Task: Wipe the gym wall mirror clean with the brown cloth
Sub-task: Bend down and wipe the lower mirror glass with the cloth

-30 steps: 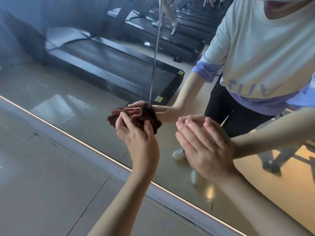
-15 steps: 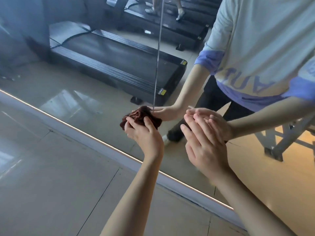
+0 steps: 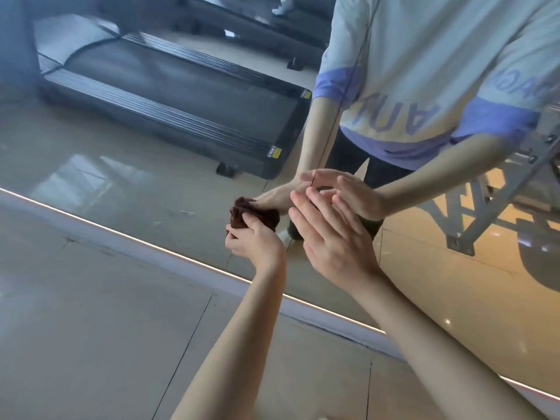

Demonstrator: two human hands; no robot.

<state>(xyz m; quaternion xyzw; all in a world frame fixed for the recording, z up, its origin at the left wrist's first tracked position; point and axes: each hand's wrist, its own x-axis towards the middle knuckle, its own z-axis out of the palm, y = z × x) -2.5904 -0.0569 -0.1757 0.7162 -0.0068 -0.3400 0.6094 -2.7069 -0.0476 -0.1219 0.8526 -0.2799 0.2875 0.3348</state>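
Bunched dark-brown cloth (image 3: 253,215): pressed to the lower gym wall mirror (image 3: 121,177), gripped by left hand (image 3: 254,242); right hand (image 3: 330,237): fingers straight, empty, just beside; seemingly touching the glass; black treadmill (image 3: 181,98) reflected.

A gym: treadmill (image 3: 188,95) reflected in wall mirror (image 3: 121,177).
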